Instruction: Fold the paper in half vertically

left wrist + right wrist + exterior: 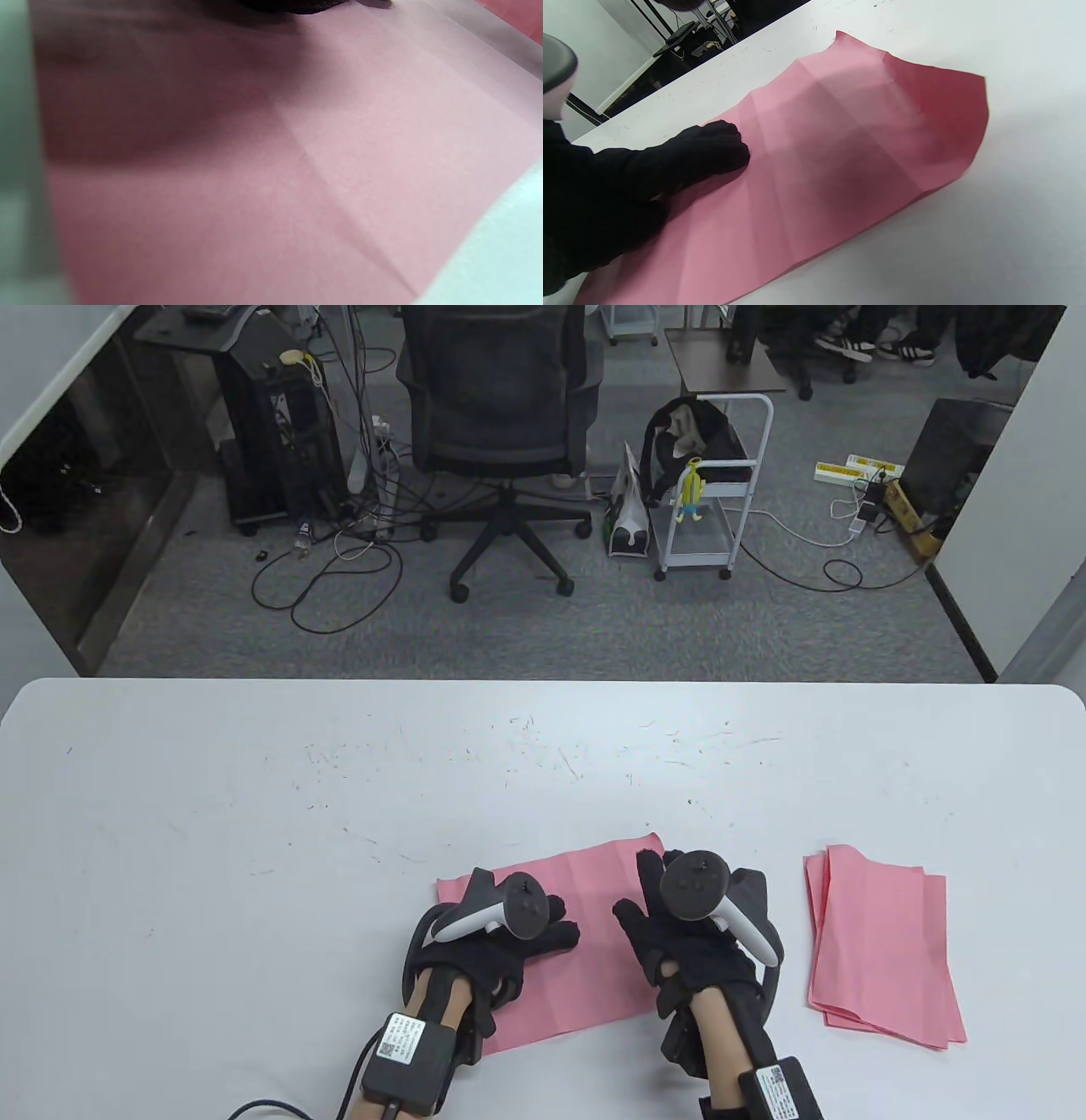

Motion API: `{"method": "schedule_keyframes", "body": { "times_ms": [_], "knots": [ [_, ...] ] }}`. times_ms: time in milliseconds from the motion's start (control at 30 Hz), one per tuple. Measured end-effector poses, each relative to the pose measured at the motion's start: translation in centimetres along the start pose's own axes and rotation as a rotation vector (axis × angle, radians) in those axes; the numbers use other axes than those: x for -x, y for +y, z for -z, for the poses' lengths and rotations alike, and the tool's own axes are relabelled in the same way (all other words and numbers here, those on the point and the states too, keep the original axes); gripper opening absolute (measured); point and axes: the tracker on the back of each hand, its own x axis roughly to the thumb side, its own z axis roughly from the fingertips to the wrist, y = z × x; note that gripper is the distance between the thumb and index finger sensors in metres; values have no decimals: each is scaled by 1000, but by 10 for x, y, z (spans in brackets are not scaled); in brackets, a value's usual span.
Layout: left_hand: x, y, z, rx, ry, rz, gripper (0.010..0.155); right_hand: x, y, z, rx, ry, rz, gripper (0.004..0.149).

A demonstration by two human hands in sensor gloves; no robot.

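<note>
Creased pink paper sheet [594, 916] lies near the bottom centre of the table view on the white scuffed tabletop [254, 814], skewed so its far edge runs from mid-left up to a corner at upper right of the sheet. Left hand in black sensor glove [501, 937] rests palm-down on the sheet's left part, fingers spread flat, pinching nothing; in the right wrist view its fingertips [721, 146] press the paper at frame left. Right hand in black sensor glove [687, 933] sits over the sheet's right edge, fingers extended and apart; cannot tell whether it holds the edge, since that edge is hidden under the hand in the table view. Right wrist view shows that right-hand edge curled up off the table, the far corner lifted, and a grid of old fold lines across the sheet. Left wrist view is blurred: pink paper fills the frame, one diagonal crease, table showing at lower right and along the left edge. Stack of folded pink paper sheets [882, 950] lies well apart at the frame's right, edges fanned unevenly. Bare tabletop stretches left of the sheet and across the upper table area to the far edge.
</note>
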Motion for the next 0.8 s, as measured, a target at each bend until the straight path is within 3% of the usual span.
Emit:
{"method": "schedule_keyframes", "body": {
  "times_ms": [100,433,800],
  "knots": [
    [2,1,1,-8,-40,13,76,2,3,3,-12,11,-4,72],
    [18,5,3,-61,-150,-184,62,5,9,9,-34,39,-20,72],
    [15,8,-5,-101,-151,-144,63,7,10,8,-43,44,-16,72]
  ]
}}
